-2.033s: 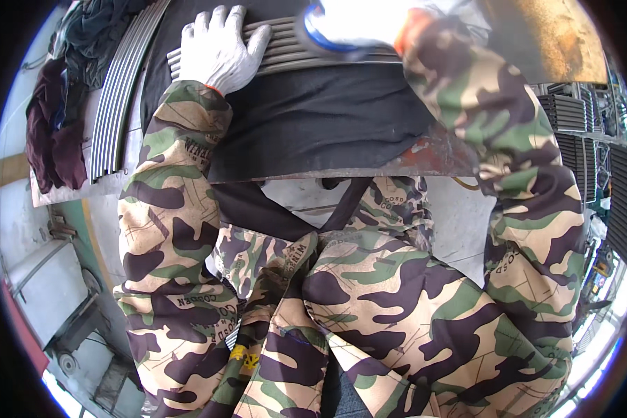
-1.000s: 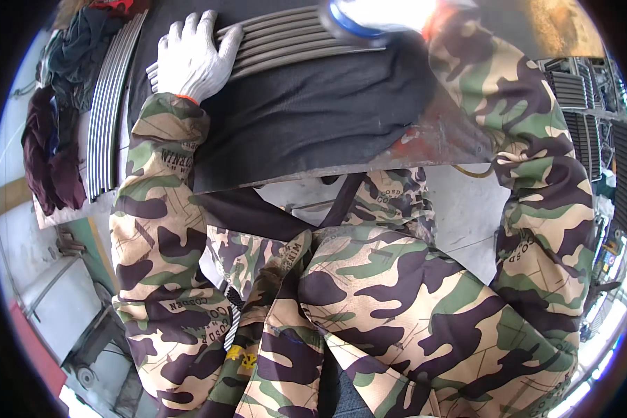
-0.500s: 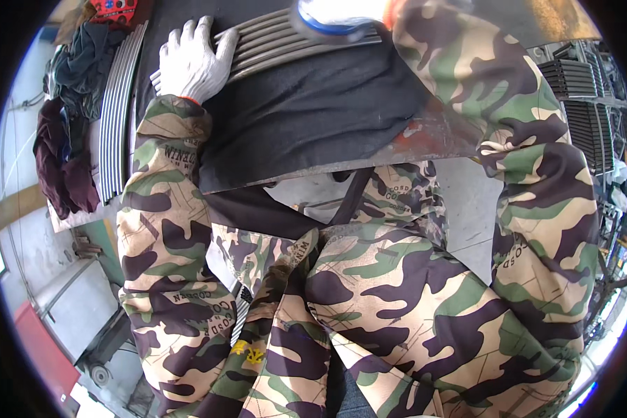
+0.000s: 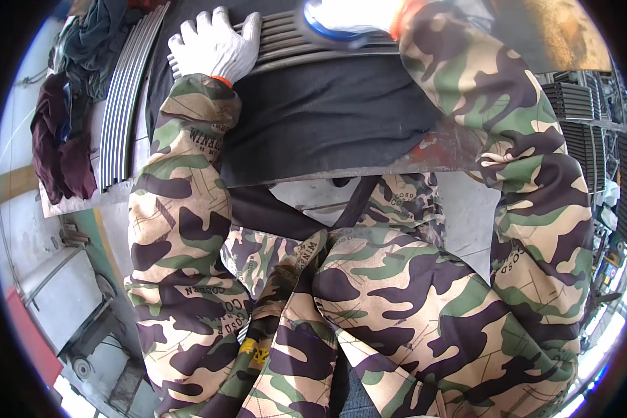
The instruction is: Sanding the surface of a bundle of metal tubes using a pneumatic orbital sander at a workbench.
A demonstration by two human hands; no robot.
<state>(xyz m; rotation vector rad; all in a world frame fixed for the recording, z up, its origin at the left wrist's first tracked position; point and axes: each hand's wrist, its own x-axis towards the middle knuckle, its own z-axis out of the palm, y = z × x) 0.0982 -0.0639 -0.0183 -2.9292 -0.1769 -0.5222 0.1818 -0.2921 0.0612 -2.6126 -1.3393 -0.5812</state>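
My left hand [image 4: 216,47], in a white knit glove with an orange cuff, lies palm down with spread fingers on the left end of a row of thin grey metal tubes [image 4: 279,63]. Further right, my right hand [image 4: 362,12], gloved the same way, rests over a blue-edged, rounded thing [image 4: 320,29] that sits on the tubes. Motion blur and the top edge of the picture hide its fingers and what kind of thing this is. Beneath the tubes a black cloth [image 4: 313,118] covers the worktable.
Another row of shiny tubes [image 4: 129,104] lies along the table's left side. Beyond it are dark crumpled clothes [image 4: 66,153]. The table's rusty front edge [image 4: 439,153] is close to my lap. Racks with stacked dark tubes [image 4: 571,104] stand at the right.
The view has shifted, so the table sits higher and further right in the picture. My left hand stays spread on the tubes; my right hand remains blurred over the blue-edged thing.
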